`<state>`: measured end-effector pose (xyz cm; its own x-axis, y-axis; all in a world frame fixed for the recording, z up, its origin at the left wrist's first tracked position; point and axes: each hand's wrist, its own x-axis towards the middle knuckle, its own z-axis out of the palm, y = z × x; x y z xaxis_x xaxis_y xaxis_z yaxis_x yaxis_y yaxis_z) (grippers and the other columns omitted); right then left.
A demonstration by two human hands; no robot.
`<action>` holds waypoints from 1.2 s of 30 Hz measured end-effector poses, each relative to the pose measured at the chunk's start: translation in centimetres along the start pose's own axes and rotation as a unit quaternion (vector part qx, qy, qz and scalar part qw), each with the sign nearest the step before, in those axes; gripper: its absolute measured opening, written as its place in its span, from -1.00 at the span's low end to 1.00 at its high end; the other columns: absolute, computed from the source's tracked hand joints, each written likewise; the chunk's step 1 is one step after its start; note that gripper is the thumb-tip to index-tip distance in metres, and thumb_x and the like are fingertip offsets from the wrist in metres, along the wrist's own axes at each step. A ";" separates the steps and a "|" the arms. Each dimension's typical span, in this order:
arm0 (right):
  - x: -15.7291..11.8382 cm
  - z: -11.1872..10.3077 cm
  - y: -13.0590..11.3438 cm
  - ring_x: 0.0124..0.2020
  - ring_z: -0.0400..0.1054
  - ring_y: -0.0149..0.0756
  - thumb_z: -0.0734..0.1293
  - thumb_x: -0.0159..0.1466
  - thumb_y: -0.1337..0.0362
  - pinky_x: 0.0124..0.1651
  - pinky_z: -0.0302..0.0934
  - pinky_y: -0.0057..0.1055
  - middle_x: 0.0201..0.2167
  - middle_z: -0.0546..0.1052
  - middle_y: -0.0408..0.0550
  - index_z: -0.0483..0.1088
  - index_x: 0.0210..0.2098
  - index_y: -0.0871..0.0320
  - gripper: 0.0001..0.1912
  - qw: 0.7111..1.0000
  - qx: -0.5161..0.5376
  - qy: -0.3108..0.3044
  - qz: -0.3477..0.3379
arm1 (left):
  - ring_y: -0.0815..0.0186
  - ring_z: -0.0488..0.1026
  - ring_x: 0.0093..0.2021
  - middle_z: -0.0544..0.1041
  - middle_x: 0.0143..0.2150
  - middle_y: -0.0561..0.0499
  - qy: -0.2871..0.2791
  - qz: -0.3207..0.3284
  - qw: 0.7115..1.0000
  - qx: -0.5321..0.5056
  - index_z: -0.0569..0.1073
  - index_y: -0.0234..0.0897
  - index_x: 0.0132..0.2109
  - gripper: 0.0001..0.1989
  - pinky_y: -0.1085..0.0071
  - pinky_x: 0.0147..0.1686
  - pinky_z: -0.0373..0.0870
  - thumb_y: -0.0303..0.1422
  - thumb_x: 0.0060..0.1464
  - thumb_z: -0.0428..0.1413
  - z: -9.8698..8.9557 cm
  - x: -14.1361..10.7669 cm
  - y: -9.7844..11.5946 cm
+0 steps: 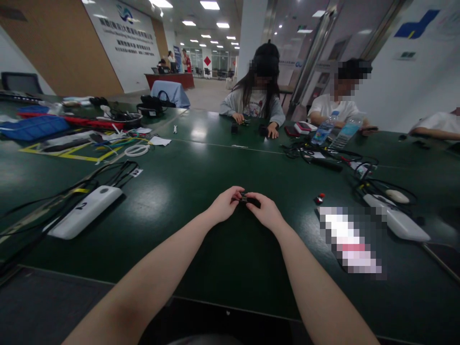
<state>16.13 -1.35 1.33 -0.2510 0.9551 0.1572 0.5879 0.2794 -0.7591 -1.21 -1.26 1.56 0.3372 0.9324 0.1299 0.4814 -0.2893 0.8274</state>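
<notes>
Just ahead of me, above the dark green tabletop [230,165], both hands meet on one small black object [244,198] with a short metallic-looking middle. My left hand [228,203] pinches its left end between thumb and fingers. At the right end, my right hand [265,210] is closed round it in the same way. The fingers cover much of the object, so its exact kind cannot be made out. A small red and black item [319,198] lies on the table to the right of my right hand.
White power strips stand at left [88,211] and right [398,218], trailing black cables. A flat pixelated item [350,242] lies at right. Across the table a person [257,91] handles small black pieces. Water bottles [325,128] and a blue tray [34,128] sit farther off.
</notes>
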 end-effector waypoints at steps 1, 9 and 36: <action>0.0 0.0 0.0 -0.06 0.25 -0.25 0.26 0.08 0.31 0.01 0.08 -0.20 -0.11 0.42 -0.13 0.34 -0.12 0.01 -0.67 1.000 -0.002 0.001 -0.002 | 0.37 0.34 -0.16 0.38 -0.18 0.02 0.001 -0.002 1.000 0.001 0.23 -0.18 0.01 -0.61 0.33 -0.13 0.31 -0.54 -0.01 -0.06 0.0 0.0 0.0; 0.2 0.3 -0.1 -0.10 0.27 -0.25 0.28 0.07 0.27 -0.05 0.13 -0.24 -0.14 0.42 -0.08 0.34 -0.15 0.04 -0.69 0.999 -0.018 0.017 -0.028 | 0.38 0.35 -0.18 0.37 -0.20 0.03 0.016 0.015 1.000 -0.008 0.21 -0.18 0.00 -0.59 0.35 -0.15 0.31 -0.54 -0.03 -0.03 0.4 0.4 -0.6; 0.9 0.8 -1.1 -0.07 0.23 -0.21 0.24 0.10 0.22 -0.02 0.09 -0.16 -0.14 0.40 -0.09 0.36 -0.28 0.03 -0.83 0.999 -0.025 0.041 -0.016 | 0.42 0.36 -0.21 0.38 -0.21 0.05 0.035 -0.015 0.999 -0.024 0.21 -0.17 -0.01 -0.65 0.40 -0.18 0.32 -0.51 0.03 -0.08 0.4 1.2 -1.0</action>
<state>14.68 -0.84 1.77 -0.2068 0.9502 0.2331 0.6190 0.3116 -0.7210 -0.96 0.02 0.71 0.2644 0.9540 0.1416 0.4505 -0.2520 0.8565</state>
